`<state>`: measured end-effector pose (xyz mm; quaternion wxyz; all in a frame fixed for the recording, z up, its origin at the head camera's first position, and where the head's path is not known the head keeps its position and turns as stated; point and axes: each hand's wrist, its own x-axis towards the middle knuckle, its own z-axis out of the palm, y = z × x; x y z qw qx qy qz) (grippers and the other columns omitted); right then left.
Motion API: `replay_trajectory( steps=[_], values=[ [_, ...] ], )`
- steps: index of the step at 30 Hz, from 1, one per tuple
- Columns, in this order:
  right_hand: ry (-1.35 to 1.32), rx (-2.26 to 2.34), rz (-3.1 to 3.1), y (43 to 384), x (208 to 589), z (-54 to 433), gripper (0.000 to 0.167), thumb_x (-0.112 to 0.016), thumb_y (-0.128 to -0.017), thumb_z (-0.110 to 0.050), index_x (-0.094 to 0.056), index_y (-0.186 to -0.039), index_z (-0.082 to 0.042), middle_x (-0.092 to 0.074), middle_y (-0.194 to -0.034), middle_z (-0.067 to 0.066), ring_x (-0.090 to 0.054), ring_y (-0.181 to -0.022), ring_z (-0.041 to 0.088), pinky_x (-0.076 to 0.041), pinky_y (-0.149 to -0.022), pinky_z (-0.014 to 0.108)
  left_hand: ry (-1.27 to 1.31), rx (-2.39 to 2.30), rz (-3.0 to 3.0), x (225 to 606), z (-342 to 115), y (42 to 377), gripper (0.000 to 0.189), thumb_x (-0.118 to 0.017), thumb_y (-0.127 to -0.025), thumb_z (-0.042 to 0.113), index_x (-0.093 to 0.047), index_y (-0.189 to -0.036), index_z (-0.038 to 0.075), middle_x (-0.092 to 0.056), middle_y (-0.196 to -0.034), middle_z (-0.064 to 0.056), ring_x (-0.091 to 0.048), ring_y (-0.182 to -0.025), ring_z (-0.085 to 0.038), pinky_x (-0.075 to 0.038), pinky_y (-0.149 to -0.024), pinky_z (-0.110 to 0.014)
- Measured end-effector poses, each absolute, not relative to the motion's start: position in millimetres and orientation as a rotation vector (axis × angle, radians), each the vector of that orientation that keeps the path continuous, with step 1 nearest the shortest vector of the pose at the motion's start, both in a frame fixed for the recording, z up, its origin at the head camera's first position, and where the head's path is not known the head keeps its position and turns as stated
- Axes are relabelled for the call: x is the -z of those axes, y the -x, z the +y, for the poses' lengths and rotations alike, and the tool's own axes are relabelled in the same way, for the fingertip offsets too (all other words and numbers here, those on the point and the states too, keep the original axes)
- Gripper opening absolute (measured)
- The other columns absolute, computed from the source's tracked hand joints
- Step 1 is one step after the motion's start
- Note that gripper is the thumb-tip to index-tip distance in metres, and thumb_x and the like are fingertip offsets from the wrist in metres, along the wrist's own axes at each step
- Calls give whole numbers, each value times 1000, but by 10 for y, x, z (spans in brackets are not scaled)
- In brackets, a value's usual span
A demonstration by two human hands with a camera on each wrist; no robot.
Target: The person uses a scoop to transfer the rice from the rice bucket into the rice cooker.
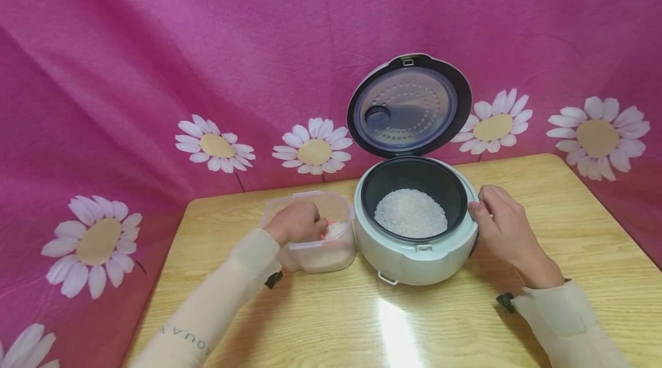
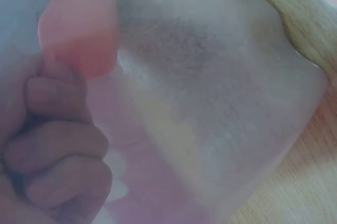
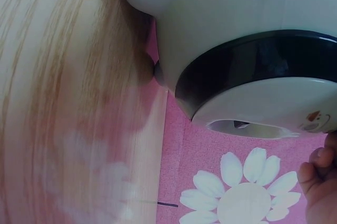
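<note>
Head view: your left hand (image 1: pixel 297 223) grips a red scoop (image 2: pixel 81 19) inside a see-through box (image 1: pixel 320 259). Just beside the box, your right hand (image 1: pixel 503 227) holds the rice cooker's (image 1: pixel 414 264) edge; white rice (image 1: pixel 411 214) fills its bottom.

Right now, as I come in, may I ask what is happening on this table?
A person's left hand holds a reddish scoop in the clear plastic container, which has rice in it. The right hand holds the side edge of the rice cooker. Its lid stands open, and white rice lies in the dark inner pot.
</note>
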<state>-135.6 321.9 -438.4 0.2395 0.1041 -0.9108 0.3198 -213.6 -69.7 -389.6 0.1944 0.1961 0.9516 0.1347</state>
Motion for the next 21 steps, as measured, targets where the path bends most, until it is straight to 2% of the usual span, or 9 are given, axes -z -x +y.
replay_trajectory(
  steps=[9, 21],
  values=[
    [-285, -872, -2493, 1359, 4391, 3223, 13, -52, -99, -13, -49, -86, -11, -45, -82, 2, -35, -83, 0, -32, -68, 17, -559, -383, 2668, 3900, -702, 2138, 36, -58, -95, 23, -65, -60, 16, -43, -55, 6, -43, -56, -11, -33, -53, -26],
    [-279, -881, -2495, 1358, 4387, 3219, 12, -52, -99, -13, -49, -87, -11, -44, -82, 2, -35, -82, 0, -32, -67, 18, -543, -393, 2665, 3905, -697, 2151, 39, -59, -95, 22, -57, -55, 18, -40, -54, 7, -42, -54, -11, -33, -52, -26]
  ],
)
